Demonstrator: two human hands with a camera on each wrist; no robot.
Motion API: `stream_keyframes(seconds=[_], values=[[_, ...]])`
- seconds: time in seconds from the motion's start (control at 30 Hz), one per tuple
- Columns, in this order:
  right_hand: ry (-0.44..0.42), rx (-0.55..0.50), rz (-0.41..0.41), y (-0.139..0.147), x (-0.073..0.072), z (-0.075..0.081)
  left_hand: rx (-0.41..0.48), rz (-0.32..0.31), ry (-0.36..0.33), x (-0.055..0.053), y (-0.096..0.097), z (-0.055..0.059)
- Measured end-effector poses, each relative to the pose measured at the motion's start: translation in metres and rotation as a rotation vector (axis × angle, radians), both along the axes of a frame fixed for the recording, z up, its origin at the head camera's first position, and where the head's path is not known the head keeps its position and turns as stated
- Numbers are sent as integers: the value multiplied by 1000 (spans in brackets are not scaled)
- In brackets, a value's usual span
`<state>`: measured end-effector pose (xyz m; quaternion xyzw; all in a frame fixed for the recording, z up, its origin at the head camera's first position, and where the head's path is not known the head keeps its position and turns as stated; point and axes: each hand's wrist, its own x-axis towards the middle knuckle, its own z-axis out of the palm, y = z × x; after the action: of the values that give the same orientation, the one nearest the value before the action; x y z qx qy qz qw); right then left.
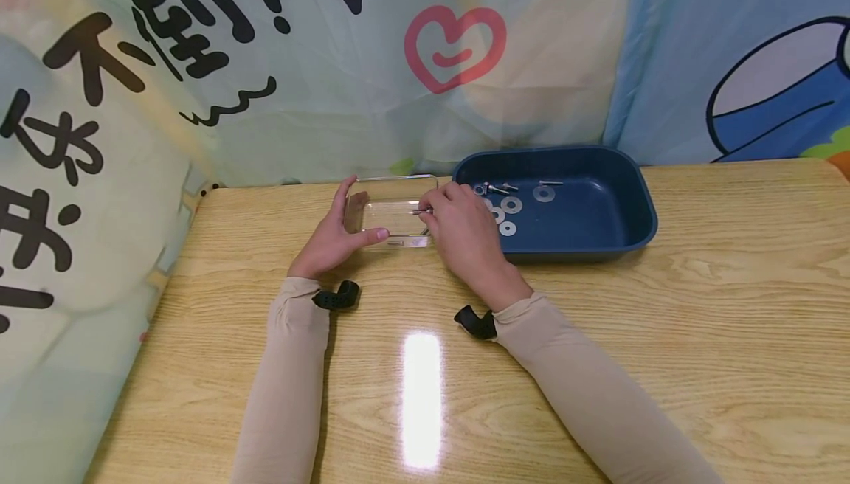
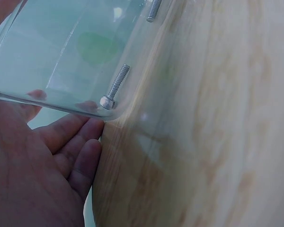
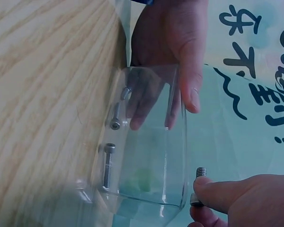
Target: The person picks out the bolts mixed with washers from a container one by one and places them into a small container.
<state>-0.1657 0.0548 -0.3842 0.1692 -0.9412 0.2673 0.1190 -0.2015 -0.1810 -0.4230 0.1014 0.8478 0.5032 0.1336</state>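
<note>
My left hand (image 1: 325, 242) holds the left end of a clear box (image 1: 375, 222), with the thumb at the near side and the fingers against the end wall. Inside that box lie several silver socket-head bolts (image 3: 108, 165), seen through its wall in the right wrist view; the left wrist view also shows a bolt (image 2: 117, 87) close to one corner. Over the box's right end, my right hand (image 1: 465, 233) pinches another bolt (image 3: 201, 172) between thumb and finger, its threaded tip sticking out.
Right beside the clear box stands a dark blue bin (image 1: 598, 207). Several flat washers (image 1: 511, 204) and a few bolts (image 1: 494, 189) lie towards its left part. A printed cloth (image 1: 531, 63) hangs behind the wooden table (image 1: 730, 285).
</note>
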Motion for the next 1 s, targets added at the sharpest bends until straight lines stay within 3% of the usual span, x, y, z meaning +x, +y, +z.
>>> stream_keyframes(seconds=[0.6,1.0], values=[[13,60,14,-3,0,-7,-10,3,0,0,0,0],[-24,84,20,-4,1,-5,-16,8,-3,2,1,2]])
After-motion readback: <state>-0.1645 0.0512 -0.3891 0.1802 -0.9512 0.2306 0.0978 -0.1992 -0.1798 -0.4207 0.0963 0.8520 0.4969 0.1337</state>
